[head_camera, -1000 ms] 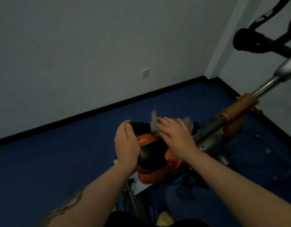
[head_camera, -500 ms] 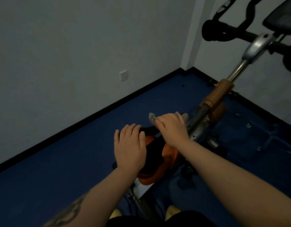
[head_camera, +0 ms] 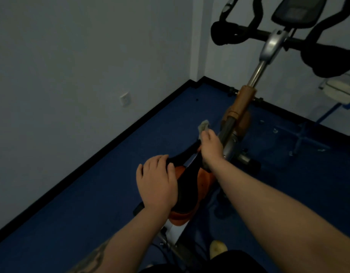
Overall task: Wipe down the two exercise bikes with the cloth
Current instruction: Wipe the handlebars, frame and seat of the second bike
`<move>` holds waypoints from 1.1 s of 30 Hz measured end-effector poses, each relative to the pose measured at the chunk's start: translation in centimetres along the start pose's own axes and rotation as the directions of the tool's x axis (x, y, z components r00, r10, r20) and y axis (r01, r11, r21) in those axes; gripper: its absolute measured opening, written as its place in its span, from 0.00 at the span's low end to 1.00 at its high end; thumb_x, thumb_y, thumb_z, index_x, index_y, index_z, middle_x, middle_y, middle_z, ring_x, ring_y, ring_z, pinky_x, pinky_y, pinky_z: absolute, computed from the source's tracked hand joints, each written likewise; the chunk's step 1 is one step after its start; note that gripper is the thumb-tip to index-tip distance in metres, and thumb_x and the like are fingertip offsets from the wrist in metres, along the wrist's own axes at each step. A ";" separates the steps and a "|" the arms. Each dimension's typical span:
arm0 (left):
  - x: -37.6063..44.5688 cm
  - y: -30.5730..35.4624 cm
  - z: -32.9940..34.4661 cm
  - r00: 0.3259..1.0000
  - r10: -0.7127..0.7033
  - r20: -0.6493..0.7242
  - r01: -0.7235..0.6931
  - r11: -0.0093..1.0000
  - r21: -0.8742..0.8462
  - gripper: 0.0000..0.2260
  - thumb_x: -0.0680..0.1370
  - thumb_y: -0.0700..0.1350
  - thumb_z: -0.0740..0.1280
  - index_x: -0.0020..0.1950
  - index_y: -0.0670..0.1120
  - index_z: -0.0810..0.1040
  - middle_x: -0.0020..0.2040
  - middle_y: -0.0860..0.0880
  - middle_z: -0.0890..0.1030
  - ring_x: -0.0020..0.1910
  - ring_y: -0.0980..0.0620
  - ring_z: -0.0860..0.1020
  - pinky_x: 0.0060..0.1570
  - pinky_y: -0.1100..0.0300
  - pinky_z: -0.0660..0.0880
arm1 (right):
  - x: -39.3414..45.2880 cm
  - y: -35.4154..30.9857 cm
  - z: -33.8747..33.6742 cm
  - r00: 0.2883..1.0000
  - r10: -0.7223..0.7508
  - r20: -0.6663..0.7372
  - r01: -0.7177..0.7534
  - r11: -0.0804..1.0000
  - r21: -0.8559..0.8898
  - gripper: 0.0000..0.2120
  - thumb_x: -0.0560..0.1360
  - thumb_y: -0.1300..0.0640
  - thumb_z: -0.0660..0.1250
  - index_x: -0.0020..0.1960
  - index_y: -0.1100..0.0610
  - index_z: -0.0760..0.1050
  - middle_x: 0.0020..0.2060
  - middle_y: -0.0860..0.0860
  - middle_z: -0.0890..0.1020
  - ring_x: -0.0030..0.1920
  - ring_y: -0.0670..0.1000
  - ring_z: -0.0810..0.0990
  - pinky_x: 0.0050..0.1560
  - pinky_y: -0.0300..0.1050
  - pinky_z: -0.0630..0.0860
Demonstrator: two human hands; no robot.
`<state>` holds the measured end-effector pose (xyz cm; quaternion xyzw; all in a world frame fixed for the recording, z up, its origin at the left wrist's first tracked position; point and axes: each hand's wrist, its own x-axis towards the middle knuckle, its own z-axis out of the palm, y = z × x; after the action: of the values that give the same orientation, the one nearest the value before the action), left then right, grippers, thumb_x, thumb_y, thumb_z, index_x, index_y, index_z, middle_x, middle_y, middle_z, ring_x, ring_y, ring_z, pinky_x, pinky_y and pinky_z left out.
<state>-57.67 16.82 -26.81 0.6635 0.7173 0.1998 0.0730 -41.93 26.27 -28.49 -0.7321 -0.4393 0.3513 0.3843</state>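
Currently left hand (head_camera: 156, 182) flat, fingers spread, on black-and-orange bike saddle (head_camera: 187, 186); right hand (head_camera: 211, 146) clutches crumpled grey cloth (head_camera: 203, 127) at saddle nose

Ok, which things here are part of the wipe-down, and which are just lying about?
Part of the job:
cloth, held in the right hand
exercise bike: saddle under the left hand, frame post, handlebars

Just lying about:
wall socket
white stand by the far wall
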 end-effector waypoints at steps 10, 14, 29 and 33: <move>1.7 -1.1 -0.3 0.997 0.069 0.039 -0.067 0.996 -0.053 0.16 0.81 0.51 0.54 0.61 0.54 0.79 0.59 0.55 0.80 0.59 0.52 0.75 0.59 0.52 0.68 | -12.9 0.1 2.4 0.992 0.093 0.089 -0.073 0.976 -0.206 0.26 0.82 0.42 0.44 0.79 0.46 0.47 0.78 0.50 0.53 0.75 0.55 0.58 0.71 0.58 0.60; 4.6 -3.6 -0.8 0.962 0.154 0.225 -0.101 0.968 -0.230 0.13 0.81 0.50 0.57 0.58 0.55 0.80 0.56 0.54 0.80 0.54 0.54 0.76 0.50 0.55 0.72 | -11.8 -2.3 2.4 0.985 0.166 0.041 -0.151 0.956 -0.252 0.26 0.82 0.41 0.42 0.79 0.44 0.45 0.79 0.52 0.45 0.77 0.57 0.54 0.73 0.59 0.55; 3.3 -4.7 -0.7 0.986 0.098 0.138 -0.009 0.842 -0.539 0.12 0.79 0.43 0.58 0.53 0.53 0.80 0.49 0.56 0.81 0.43 0.58 0.76 0.39 0.60 0.70 | -16.6 -2.1 5.1 0.997 -0.070 -0.021 0.042 0.781 -0.623 0.25 0.83 0.43 0.43 0.79 0.47 0.49 0.79 0.46 0.45 0.78 0.50 0.40 0.76 0.56 0.45; 3.2 -5.1 -0.7 0.986 0.107 0.129 -0.008 0.801 -0.599 0.12 0.79 0.42 0.58 0.52 0.55 0.79 0.46 0.56 0.80 0.42 0.60 0.76 0.36 0.65 0.68 | -19.4 -0.7 5.8 0.982 -0.190 -0.019 0.132 0.746 -0.652 0.25 0.82 0.43 0.44 0.78 0.47 0.51 0.79 0.46 0.48 0.78 0.49 0.41 0.75 0.52 0.41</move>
<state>-63.01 19.59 -27.63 0.6421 0.5896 0.3642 0.3276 -54.27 10.26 -27.16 -0.7930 -0.5785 0.1122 0.1545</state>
